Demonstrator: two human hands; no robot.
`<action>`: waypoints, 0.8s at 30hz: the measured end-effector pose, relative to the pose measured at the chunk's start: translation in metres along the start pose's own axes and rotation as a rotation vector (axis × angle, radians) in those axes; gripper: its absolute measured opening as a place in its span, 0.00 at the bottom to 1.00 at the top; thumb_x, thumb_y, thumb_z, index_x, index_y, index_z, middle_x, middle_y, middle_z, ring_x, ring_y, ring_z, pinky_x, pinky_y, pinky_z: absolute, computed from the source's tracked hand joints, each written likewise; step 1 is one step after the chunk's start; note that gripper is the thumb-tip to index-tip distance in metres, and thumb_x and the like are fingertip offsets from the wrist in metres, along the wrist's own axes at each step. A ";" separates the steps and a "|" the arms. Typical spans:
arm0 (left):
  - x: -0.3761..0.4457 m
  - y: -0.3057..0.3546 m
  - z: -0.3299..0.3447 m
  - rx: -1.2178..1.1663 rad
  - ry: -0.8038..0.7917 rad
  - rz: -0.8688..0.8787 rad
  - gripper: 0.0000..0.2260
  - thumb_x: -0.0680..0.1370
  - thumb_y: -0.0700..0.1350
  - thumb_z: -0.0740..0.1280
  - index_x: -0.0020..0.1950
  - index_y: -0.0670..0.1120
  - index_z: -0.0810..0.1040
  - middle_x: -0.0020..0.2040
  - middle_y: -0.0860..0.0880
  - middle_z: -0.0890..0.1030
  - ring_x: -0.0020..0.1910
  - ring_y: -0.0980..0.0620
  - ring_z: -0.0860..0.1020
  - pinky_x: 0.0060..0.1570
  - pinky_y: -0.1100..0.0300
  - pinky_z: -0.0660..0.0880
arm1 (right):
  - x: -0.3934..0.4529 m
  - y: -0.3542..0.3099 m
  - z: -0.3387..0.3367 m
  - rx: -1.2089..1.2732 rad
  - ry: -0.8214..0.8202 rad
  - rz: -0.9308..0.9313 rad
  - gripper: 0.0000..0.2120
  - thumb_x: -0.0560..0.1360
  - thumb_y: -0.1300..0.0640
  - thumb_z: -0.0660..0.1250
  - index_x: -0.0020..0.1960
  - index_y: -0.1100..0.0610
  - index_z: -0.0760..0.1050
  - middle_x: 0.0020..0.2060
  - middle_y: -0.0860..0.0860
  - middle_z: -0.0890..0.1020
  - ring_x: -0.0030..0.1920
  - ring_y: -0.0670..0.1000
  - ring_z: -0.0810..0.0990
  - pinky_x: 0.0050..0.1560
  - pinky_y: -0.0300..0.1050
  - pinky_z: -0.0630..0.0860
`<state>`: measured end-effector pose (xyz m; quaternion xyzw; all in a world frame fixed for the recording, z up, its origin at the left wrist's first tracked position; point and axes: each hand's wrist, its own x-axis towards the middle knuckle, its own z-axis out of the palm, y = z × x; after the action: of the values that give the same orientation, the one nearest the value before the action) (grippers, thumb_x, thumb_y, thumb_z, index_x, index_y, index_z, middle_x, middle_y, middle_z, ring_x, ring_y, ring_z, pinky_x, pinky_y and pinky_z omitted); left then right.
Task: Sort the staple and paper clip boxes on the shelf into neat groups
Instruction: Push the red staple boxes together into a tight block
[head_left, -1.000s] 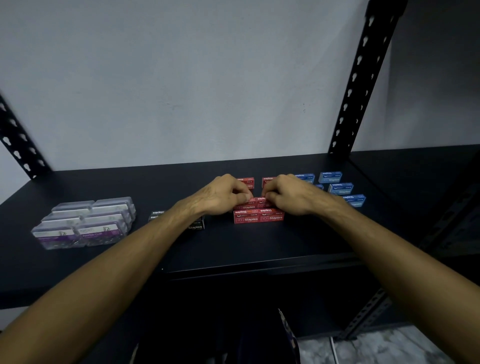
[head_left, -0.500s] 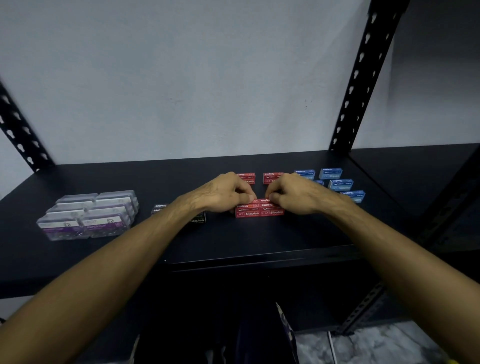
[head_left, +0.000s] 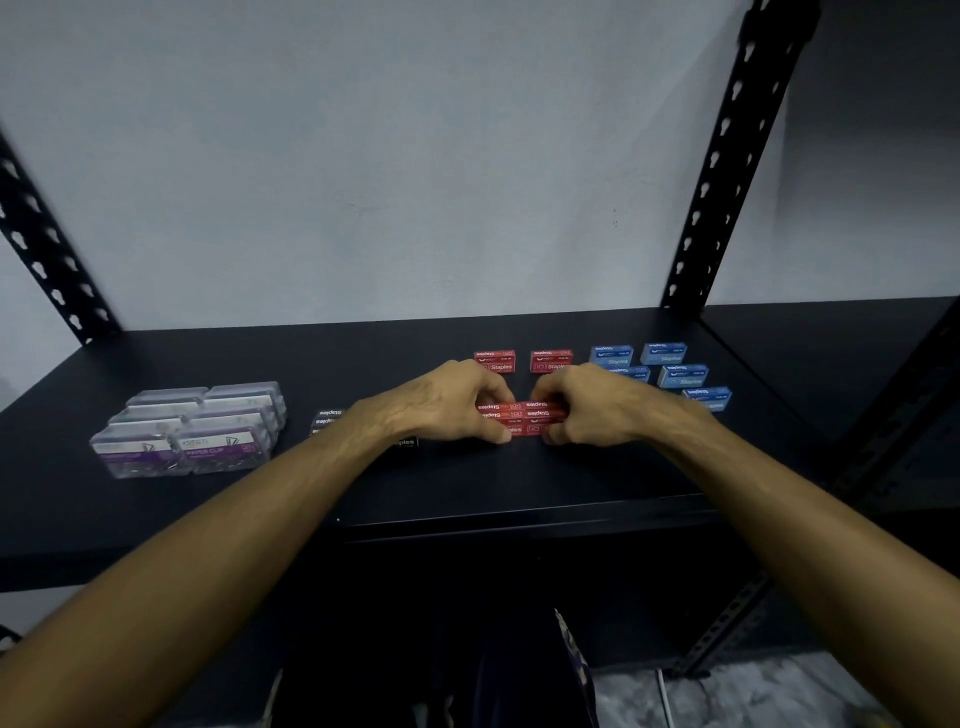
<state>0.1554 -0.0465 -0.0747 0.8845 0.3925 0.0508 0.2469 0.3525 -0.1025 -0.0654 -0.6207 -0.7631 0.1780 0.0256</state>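
Step in hand: squaring the red staple boxes (head_left: 522, 415); left hand (head_left: 441, 402) and right hand (head_left: 592, 405) pinch the cluster's opposite ends. Next, judged: the two loose red boxes (head_left: 522, 359) just behind the cluster need drawing in

Left hand (head_left: 441, 402) and forearm cover most of the black boxes (head_left: 326, 420). Both hands hide the red stack's (head_left: 524, 418) ends. Clip-box (head_left: 184, 452) labels blurred.

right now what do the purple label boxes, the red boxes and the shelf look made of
Purple label boxes: clear hard plastic, it seems; glossy, see-through lids and walls.
Red boxes: probably thin printed card; matte, sharp folded edges, white lettering.
Shelf: dark matte board, likely painted metal or laminate; can't tell which.
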 end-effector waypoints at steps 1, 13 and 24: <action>0.000 0.000 0.001 0.023 0.008 0.007 0.16 0.74 0.52 0.74 0.60 0.53 0.80 0.47 0.59 0.79 0.43 0.62 0.76 0.41 0.68 0.69 | 0.001 -0.001 0.001 -0.013 0.013 -0.009 0.13 0.75 0.53 0.72 0.58 0.52 0.76 0.42 0.43 0.78 0.41 0.42 0.77 0.41 0.39 0.72; 0.000 -0.002 0.002 0.074 0.031 0.012 0.16 0.74 0.51 0.74 0.61 0.52 0.80 0.51 0.55 0.80 0.46 0.59 0.78 0.43 0.66 0.71 | 0.005 -0.003 0.004 -0.030 0.018 -0.029 0.11 0.75 0.54 0.71 0.57 0.52 0.77 0.44 0.45 0.79 0.42 0.42 0.77 0.41 0.38 0.72; 0.014 0.004 -0.039 0.091 0.250 0.009 0.18 0.78 0.58 0.66 0.62 0.50 0.80 0.56 0.53 0.82 0.49 0.58 0.76 0.48 0.63 0.70 | 0.010 0.017 -0.030 0.088 0.233 0.019 0.18 0.78 0.52 0.67 0.66 0.51 0.75 0.59 0.48 0.79 0.51 0.44 0.75 0.50 0.39 0.69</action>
<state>0.1562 -0.0231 -0.0405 0.8833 0.4182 0.1439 0.1555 0.3743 -0.0823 -0.0444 -0.6427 -0.7405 0.1383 0.1398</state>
